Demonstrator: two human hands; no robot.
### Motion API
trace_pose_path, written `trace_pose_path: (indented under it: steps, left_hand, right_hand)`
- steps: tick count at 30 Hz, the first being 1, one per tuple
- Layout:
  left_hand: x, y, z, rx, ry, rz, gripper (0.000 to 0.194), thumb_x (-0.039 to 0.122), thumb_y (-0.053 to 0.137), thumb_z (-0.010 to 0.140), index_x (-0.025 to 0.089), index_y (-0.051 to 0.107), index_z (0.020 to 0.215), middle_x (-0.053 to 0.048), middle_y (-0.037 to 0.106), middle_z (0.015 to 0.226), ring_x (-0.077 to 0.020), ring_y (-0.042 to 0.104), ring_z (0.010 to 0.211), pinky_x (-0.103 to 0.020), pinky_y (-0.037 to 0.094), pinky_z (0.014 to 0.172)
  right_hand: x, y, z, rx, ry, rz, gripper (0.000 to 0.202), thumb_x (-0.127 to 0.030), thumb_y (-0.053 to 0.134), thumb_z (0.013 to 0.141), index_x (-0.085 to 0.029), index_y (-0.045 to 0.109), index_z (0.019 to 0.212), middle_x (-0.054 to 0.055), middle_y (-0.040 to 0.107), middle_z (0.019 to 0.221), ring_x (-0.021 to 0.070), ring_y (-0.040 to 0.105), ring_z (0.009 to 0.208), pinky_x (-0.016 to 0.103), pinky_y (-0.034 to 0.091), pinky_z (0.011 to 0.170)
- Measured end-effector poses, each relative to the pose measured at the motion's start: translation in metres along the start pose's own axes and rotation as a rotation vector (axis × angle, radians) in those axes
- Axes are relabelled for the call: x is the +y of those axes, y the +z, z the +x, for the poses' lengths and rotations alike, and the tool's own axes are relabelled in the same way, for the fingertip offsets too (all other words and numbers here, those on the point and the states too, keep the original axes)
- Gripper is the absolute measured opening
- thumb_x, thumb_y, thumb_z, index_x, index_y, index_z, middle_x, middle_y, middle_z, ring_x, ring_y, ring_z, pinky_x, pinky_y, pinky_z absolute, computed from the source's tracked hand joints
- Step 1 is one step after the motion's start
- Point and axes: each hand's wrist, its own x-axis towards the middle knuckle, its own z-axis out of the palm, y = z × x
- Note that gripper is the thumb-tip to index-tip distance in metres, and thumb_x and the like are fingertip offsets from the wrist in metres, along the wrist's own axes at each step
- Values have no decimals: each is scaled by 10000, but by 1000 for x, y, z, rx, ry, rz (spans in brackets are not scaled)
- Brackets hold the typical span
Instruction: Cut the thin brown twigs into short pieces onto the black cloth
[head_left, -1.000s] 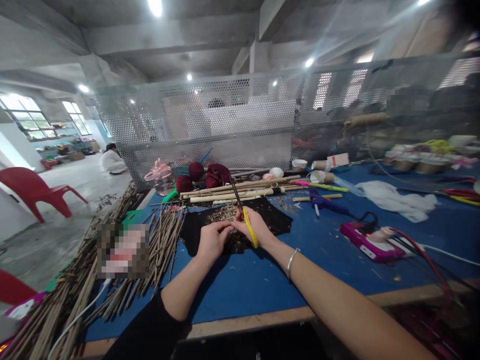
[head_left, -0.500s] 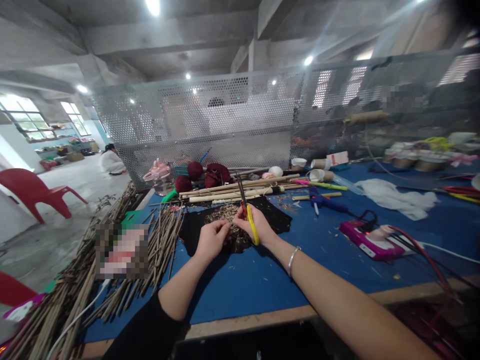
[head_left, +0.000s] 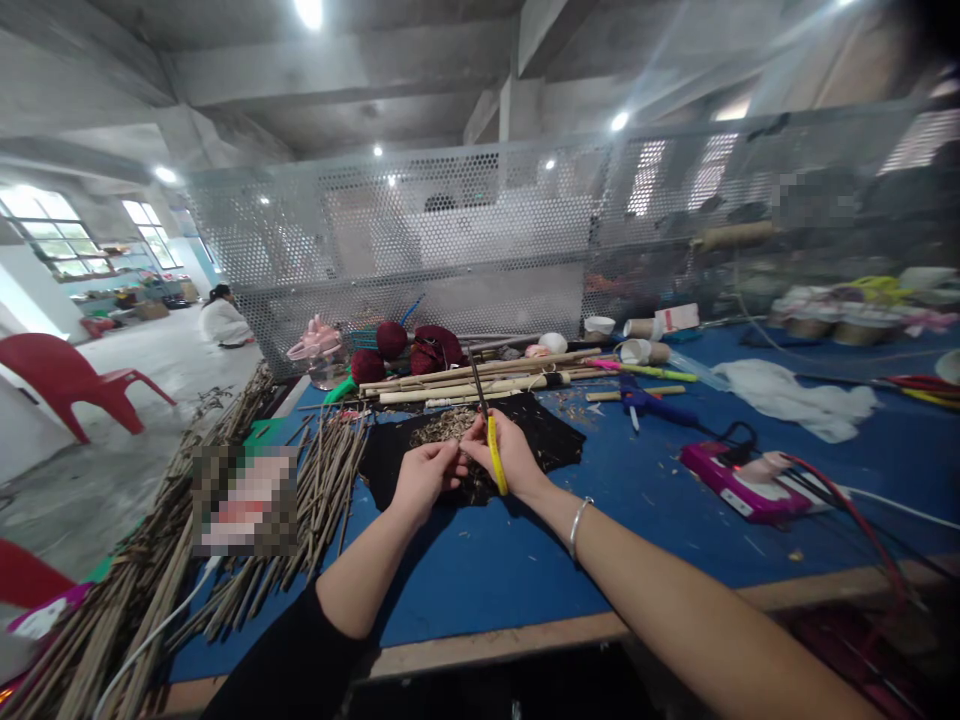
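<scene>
over a blue flat table (head_left: 495, 590) and black thin sheet (head_left: 559, 445), clamping yellow-handled, dark metal scissors (head_left: 495, 456) in a bare right hand (head_left: 514, 455), with blades (head_left: 478, 380) far beyond the grip. pinching a bare left hand (head_left: 420, 475) together just left, cannot tell on what.

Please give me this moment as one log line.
right hand: holding scissors | left hand: close to right hand | below: scraps on black cloth | left of cloth: sticks

Whatever lies between the left fingers (head_left: 441, 457) is too small to tell.
</scene>
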Motion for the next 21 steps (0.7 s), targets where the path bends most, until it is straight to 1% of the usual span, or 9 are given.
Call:
trace_pose_path:
  steps: [4, 8, 10, 12, 13, 16, 18, 21]
  left_hand:
    - [1, 3, -2, -1, -33, -64, 309, 385, 708, 591, 97, 639, 678, -58, 624, 660, -67, 544, 512, -150, 415, 433]
    - [1, 4, -2, -23, -54, -97, 297, 357, 726, 574, 92, 630, 669, -38, 598, 618, -50, 522, 490, -137, 402, 425]
    - [2, 2, 0, -20, -33, -100, 307, 366, 724, 572, 92, 617, 663, -21, 574, 575, -45, 503, 464, -138, 396, 416]
    - [3, -2, 3, 24, 34, -91, 325, 390, 710, 580, 95, 603, 663, -10, 562, 561, -46, 498, 457, -143, 395, 415]
    - [4, -4, 5, 65, 77, -87, 335, 403, 703, 582, 98, 597, 670, -8, 563, 565, -49, 502, 461, -146, 396, 416]
    - [9, -12, 10, 188, 189, -76, 360, 433, 681, 591, 107, 589, 713, -6, 573, 594, -61, 521, 484, -157, 403, 430]
    - [12, -16, 12, 233, 243, -36, 359, 445, 654, 615, 112, 586, 731, -4, 576, 601, -72, 531, 497, -168, 407, 439]
    - [14, -20, 12, 263, 344, 125, 328, 443, 577, 688, 118, 593, 730, -6, 580, 589, -97, 543, 508, -185, 405, 442]
  right_hand:
    - [-2, -1, -1, 27, -21, -37, 211, -283, 573, 653, -193, 425, 773, -16, 561, 695, 110, 536, 597, 246, 455, 599]
    - [-2, -1, -1, -19, -28, -46, 216, -309, 564, 668, -191, 423, 781, -16, 557, 703, 112, 538, 613, 244, 450, 607]
    - [0, -2, -1, -42, -44, -72, 230, -326, 566, 681, -193, 420, 799, -16, 552, 721, 113, 535, 628, 237, 442, 611]
    - [0, -3, -1, -35, -44, -174, 261, -351, 577, 685, -195, 430, 835, -14, 547, 741, 115, 526, 640, 232, 424, 610]
    - [0, -4, -2, -24, -27, -257, 282, -367, 582, 686, -195, 438, 856, -13, 546, 747, 117, 520, 641, 231, 411, 604]
    - [-4, -7, -3, -14, 59, -532, 349, -426, 590, 687, -196, 456, 912, 3, 560, 773, 132, 514, 652, 234, 369, 588]
    - [-8, -8, -5, -60, 92, -654, 395, -458, 603, 678, -192, 468, 938, 25, 570, 824, 146, 526, 695, 234, 353, 598]
    - [-11, -9, -7, -159, 89, -730, 453, -503, 618, 658, -184, 489, 953, 55, 570, 898, 165, 536, 776, 239, 346, 633]
